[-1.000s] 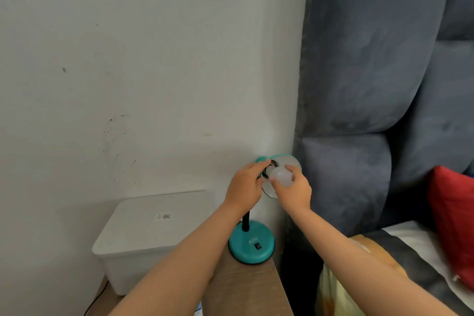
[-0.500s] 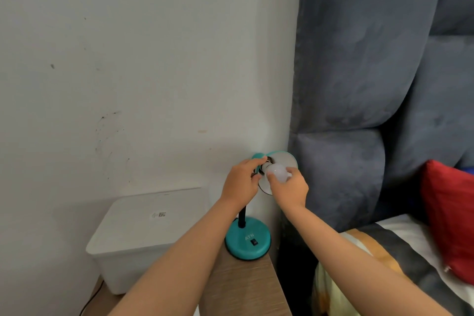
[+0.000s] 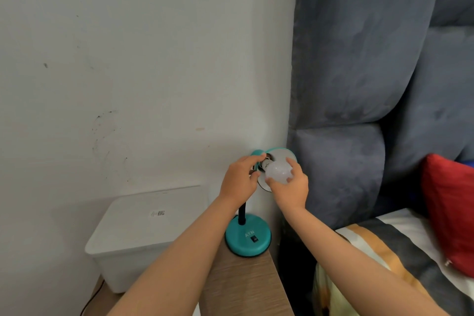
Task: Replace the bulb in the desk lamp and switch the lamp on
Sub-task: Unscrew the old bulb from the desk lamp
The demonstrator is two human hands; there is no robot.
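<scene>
A teal desk lamp stands on a wooden bedside surface, with a round base that carries a small black switch and a black neck. Its shade is tilted toward me. A white frosted bulb sits at the socket in the shade, its base end pointing into the socket. My right hand grips the bulb from below with the fingers around it. My left hand holds the lamp head behind the shade. Whether the bulb's thread is inside the socket is hidden.
A white lidded plastic box stands left of the lamp against the white wall. A grey padded headboard rises on the right. A bed with a striped cover and a red pillow lies at the lower right.
The bulb shows more fully in my right hand, whose fingers have shifted around it. My left hand stays on the lamp head. The camera view has shifted slightly.
</scene>
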